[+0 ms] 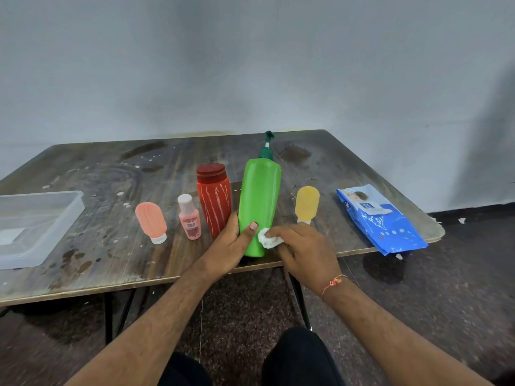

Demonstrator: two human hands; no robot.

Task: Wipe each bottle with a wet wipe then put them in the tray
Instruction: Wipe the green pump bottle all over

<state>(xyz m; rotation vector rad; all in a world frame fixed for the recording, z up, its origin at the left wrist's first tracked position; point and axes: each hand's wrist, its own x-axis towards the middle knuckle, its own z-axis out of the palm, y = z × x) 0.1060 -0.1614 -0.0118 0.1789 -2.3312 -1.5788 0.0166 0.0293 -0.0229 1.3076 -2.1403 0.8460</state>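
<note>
The green pump bottle point(260, 201) is stood upright near the front edge of the table point(111, 263), and it is being steadied low down by the left hand point(230, 246), whose thumb is wrapped across its front, presumably so that it cannot tip or spin under the rubbing. A crumpled white wet wipe point(269, 238) is pinched in the fingers of the right hand point(303, 246) and pressed against the lower right side of the bottle; the base seems to be the part under work. To the left of it, a line is formed by the red bottle point(214, 199), which sits just beside the left hand, then the small pink bottle point(189, 217) and the peach tube point(152, 222), stood on its cap. To the right, the yellow tube point(306, 203) is stood the same way. All four look to be waiting their turn. The clear tray point(41, 232) is kept at the far left, well apart, with no bottle seen in it yet. The blue wipe pack point(380, 218) is laid at the right, within easy reach of the wiping hand.
</note>
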